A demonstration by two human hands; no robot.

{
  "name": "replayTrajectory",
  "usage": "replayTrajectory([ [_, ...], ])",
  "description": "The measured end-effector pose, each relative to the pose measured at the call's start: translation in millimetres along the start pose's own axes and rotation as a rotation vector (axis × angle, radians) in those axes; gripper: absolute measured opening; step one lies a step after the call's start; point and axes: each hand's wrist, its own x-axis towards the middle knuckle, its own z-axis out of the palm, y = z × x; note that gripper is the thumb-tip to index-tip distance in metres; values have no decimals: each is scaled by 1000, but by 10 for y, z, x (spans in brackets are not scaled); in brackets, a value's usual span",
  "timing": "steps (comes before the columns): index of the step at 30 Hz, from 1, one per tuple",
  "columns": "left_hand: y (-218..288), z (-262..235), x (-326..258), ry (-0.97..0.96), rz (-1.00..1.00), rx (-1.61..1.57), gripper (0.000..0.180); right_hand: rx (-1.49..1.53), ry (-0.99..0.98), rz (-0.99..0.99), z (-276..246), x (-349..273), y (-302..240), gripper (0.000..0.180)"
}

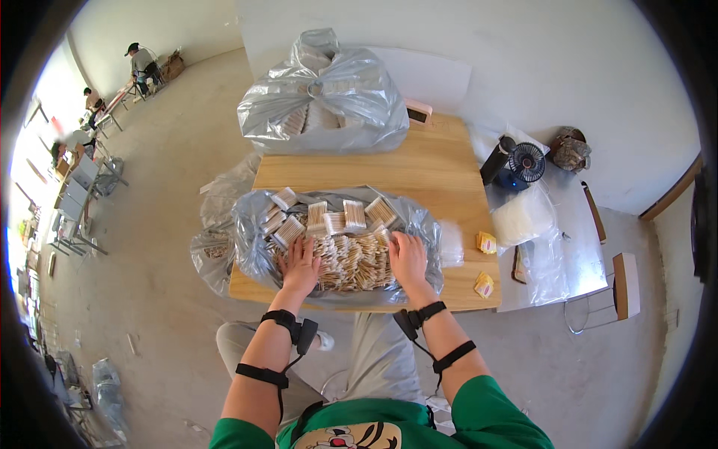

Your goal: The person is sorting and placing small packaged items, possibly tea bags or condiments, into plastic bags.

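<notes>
Loose cotton swabs (350, 263) lie heaped in an open grey plastic bag (423, 218) on the wooden table before me. My left hand (301, 266) rests on the left side of the heap, fingers spread. At its right end lies my right hand (408, 260), with fingers stretched forward and apart. Neither hand visibly grips anything, though the fingertips partly sink among the swabs. Several packed bundles of swabs (354, 214) sit along the far side of the bag, just beyond my hands.
A large tied grey bag (321, 112) of swab packs stands at the far end of the table (441, 165). Two yellow packets (485, 285) lie on the right. A small fan (526, 162) and clear plastic bags (525, 217) occupy a side table. People work far left.
</notes>
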Motion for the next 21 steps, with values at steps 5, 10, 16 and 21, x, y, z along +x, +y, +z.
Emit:
replayTrajectory([
  [5, 83, -24, -92, 152, 13, -50, 55, 95, -172, 106, 67, 180, -103, 22],
  [10, 302, -104, -185, 473, 166, -137, 47, 140, -78, 75, -9, 271, -132, 19],
  [16, 681, -191, -165, 316, 137, -863, 32, 633, 20, 388, -39, 181, -163, 23],
  [21, 750, -207, -42, -128, 11, -1481, 17, 917, -122, 524, -126, 134, -397, 23],
])
